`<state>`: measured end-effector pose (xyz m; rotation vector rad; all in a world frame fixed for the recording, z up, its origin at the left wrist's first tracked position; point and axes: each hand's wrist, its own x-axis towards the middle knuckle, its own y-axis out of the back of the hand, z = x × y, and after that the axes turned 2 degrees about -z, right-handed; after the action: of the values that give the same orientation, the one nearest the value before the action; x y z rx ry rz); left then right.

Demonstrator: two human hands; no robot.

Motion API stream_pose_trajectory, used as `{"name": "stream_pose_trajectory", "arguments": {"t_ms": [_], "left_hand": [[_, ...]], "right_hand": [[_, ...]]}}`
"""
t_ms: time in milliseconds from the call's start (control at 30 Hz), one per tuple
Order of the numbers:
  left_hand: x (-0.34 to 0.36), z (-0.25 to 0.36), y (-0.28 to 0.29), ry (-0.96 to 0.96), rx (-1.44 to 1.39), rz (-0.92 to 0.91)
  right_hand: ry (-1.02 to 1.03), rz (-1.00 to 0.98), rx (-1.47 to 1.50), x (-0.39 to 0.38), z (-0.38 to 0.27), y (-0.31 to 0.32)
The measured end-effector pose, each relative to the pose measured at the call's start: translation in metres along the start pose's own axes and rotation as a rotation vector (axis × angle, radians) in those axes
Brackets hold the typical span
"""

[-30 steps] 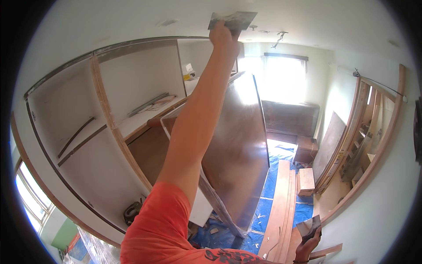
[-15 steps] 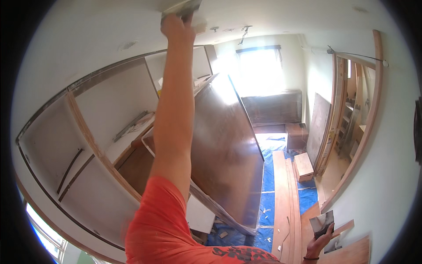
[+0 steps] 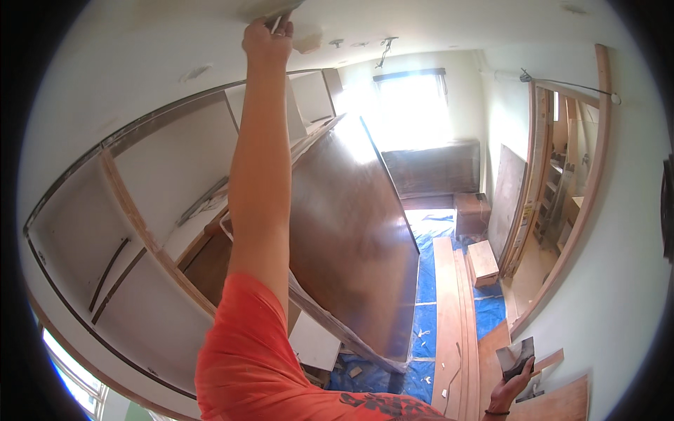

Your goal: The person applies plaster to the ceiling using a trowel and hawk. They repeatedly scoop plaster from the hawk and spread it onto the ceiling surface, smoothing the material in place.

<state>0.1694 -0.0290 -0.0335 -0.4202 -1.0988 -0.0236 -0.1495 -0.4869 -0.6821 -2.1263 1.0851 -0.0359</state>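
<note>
**Trowel (image 3: 288, 11) raised to the ceiling (image 3: 456, 24), plate (image 3: 516, 356) held low**

The work at the ceiling looks to be under way rather than finished. The trowel is up at the surface, though whether its edge presses on it is hard to tell. Much of the ceiling looks pale and even, but a tan patch (image 3: 309, 44) shows just beside the trowel, and a rough mark (image 3: 196, 72) sits well to its left. Another mark (image 3: 573, 9) shows far to the right, and wires (image 3: 385, 52) hang beyond the patch. These spots seem left to deal with, but how many coats are on, or whether any are wanted there, cannot be told.

The trowel is at the top of the view, its thin blade seen nearly edge-on, dark against the white; any filler on it cannot be made out. The left hand (image 3: 267, 38) is wrapped round its handle at full reach. The plate is at lower right, near the wall (image 3: 625, 295): flat, four-cornered, shiny grey with darker parts. The right hand (image 3: 516, 384) grips it from below, its face tilted up.
</note>
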Motion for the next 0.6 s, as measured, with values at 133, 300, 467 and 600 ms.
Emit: {"name": "stream_pose_trajectory", "arguments": {"t_ms": [133, 300, 467, 600], "left_hand": [[-0.024, -0.013, -0.007, -0.007, -0.223, 0.299], [0.001, -0.041, -0.022, 0.190, -0.192, 0.350], [0.027, -0.015, -0.046, 0.197, -0.176, 0.291], [0.005, 0.011, -0.033, 0.028, -0.150, 0.044]], "right_hand": [[-0.003, -0.022, 0.012, 0.007, 0.006, 0.002], [0.017, -0.034, 0.021, 0.014, 0.011, 0.001], [-0.008, -0.056, 0.026, 0.012, 0.008, 0.001], [0.008, -0.059, 0.072, 0.010, 0.006, 0.001]]}}
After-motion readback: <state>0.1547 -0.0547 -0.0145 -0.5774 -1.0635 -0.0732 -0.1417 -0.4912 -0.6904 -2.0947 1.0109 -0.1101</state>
